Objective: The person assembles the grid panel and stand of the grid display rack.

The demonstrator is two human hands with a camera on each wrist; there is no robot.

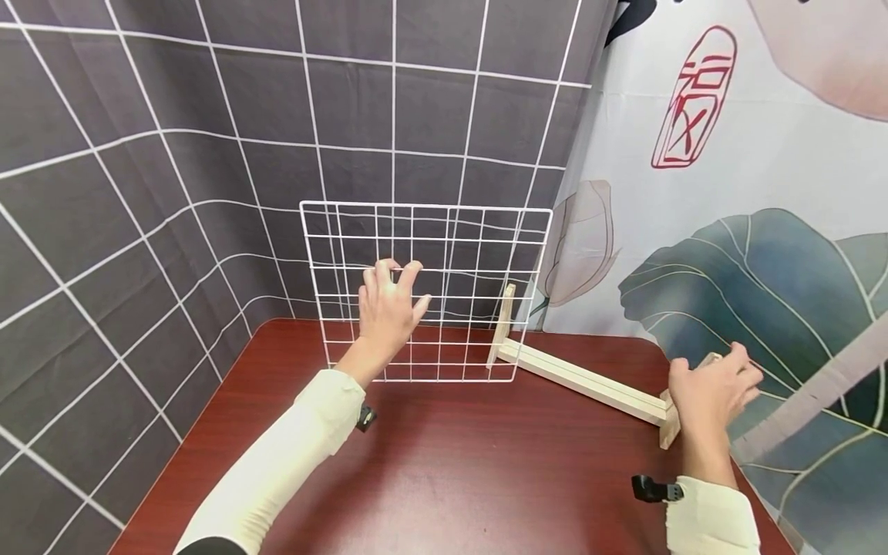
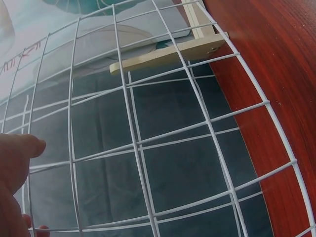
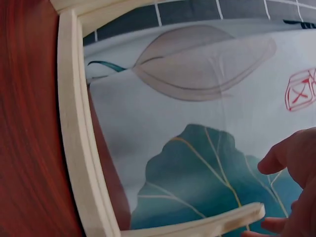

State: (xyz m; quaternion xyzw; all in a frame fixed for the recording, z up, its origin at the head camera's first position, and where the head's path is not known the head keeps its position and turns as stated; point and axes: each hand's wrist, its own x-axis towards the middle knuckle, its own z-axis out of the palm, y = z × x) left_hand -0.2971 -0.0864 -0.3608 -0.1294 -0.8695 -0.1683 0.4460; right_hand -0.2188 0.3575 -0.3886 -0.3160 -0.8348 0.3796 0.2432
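A white wire grid panel (image 1: pixel 442 296) stands near the back of the table, and my left hand (image 1: pixel 388 304) grips its wires left of the middle. In the left wrist view the thumb (image 2: pixel 30 146) lies in front of the mesh while fingertips poke through lower down. To the right lies a pale wooden stand (image 1: pixel 583 381), a long bar with an upright piece at each end. Its left upright (image 1: pixel 505 316) shows through the panel's wires. My right hand (image 1: pixel 718 385) hovers around the right upright (image 3: pixel 217 224), thumb and fingers spread apart; contact there cannot be made out.
The dark red table (image 1: pixel 472 462) extends in front of both hands. A dark cloth (image 1: pixel 264 177) with white grid lines hangs behind and to the left. On the right hangs a pale cloth (image 1: pixel 624 139) printed with leaves.
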